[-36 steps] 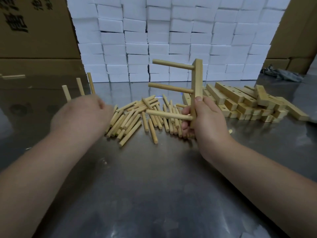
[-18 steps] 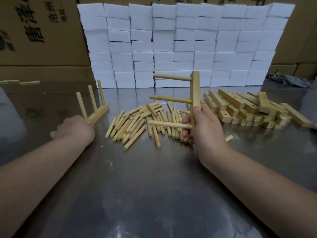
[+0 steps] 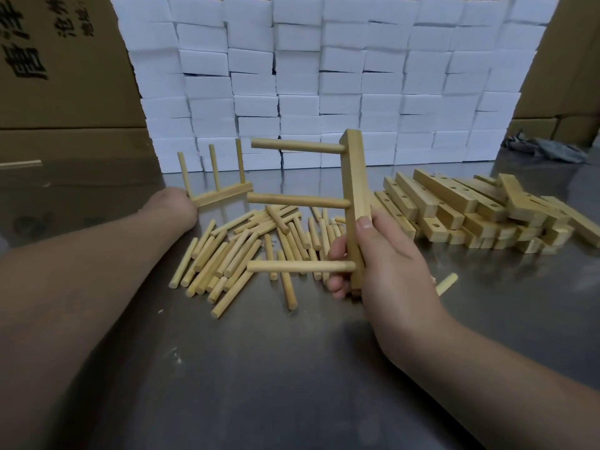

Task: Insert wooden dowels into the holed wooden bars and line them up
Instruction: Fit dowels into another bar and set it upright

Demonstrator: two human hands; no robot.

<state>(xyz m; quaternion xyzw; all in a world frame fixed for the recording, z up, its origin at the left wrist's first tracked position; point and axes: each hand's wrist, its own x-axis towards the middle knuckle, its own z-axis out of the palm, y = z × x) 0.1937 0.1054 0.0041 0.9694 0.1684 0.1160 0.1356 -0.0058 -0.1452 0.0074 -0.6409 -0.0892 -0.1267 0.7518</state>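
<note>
- The right grip (image 3: pixel 383 254) is closed round the lower half of a holed bar (image 3: pixel 355 190). The thumb lies flat on the bar's near face and the fingers curl round behind it.
- That bar stands upright at the middle of the frame. Three dowels are seated in it and point left: a top dowel (image 3: pixel 297 146), a middle dowel (image 3: pixel 295 201) and a bottom dowel (image 3: pixel 298 266).
- The bottom dowel hangs just over the loose dowel heap (image 3: pixel 240 248), which is spread across the steel bench (image 3: pixel 292 368) left of the right grip.
- A short dowel stub (image 3: pixel 447 284) lies alone just right of the right grip. The stack of unfilled bars (image 3: pixel 470 209) sits at centre right, close behind the thumb.
- The left grip (image 3: pixel 175 206), at middle left, touches the left end of a finished bar (image 3: pixel 224 196) lying on the bench with three dowels upright. Its fingers are hidden, so I cannot tell whether it is holding the bar.
- Bare steel shows between the forearms across the lower frame. At the back the bench ends against a wall of white foam blocks (image 3: pixel 324 76), with cardboard boxes (image 3: pixel 65 60) at upper left.
- Compared with half a second ago, the finished bar lies further back and more square to the foam wall, with the left grip stretched out after it. The right grip's hold is unchanged.
</note>
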